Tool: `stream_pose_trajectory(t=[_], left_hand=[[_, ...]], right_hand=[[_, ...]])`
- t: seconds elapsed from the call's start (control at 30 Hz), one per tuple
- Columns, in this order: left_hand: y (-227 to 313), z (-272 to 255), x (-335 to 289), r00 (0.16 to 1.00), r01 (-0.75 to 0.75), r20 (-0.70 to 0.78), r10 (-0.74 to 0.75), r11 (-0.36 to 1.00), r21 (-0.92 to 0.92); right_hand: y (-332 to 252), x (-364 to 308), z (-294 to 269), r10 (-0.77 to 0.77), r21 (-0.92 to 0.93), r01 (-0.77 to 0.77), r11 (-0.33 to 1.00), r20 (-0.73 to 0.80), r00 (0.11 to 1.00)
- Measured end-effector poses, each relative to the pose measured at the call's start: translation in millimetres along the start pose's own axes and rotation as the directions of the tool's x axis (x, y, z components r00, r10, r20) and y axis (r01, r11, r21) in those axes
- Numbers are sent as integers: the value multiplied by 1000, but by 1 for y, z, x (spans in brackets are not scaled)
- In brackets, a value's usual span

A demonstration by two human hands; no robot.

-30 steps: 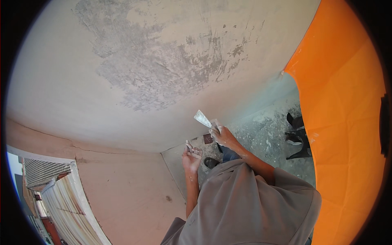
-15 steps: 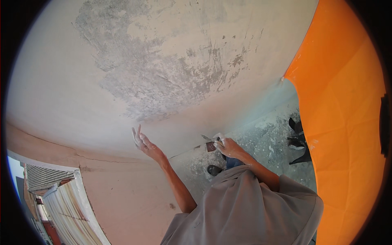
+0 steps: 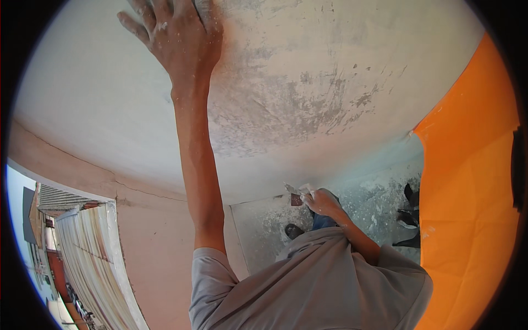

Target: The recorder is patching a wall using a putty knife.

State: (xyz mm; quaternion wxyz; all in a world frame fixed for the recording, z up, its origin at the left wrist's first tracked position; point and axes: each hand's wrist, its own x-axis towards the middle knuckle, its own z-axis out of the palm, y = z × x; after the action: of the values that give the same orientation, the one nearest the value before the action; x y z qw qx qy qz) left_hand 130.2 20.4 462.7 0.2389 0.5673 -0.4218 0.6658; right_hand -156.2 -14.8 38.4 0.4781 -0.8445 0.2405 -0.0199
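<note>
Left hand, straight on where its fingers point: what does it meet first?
Most likely the grey-patched wall; the left hand may even be touching it, as depth is unclear here.

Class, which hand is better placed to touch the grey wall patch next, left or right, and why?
Probably the left hand: it is raised and spread at the left side of the grey wall patch. The right hand is low, holding a scraper.

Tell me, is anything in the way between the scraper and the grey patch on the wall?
Nothing visible stands between the scraper in the right hand and the grey patch. The left hand is up by the wall, left of that path.
</note>
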Motion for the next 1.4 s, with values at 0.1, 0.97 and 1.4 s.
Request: stream_pose_trajectory(t=[0.1,0.97,1.4], left_hand=[[26,-2,36,971,135,223,-81,962,-237],[22,-6,32,969,-119,240,54,957,265],[20,-8,-104,944,293,-147,-295,955,-34]], right_hand=[[23,20,10,-70,-15,70,997,29,997],[-13,101,63,-262,-147,339,929,383,886],[-12,92,-19,-251,-172,252,952,29,968]])
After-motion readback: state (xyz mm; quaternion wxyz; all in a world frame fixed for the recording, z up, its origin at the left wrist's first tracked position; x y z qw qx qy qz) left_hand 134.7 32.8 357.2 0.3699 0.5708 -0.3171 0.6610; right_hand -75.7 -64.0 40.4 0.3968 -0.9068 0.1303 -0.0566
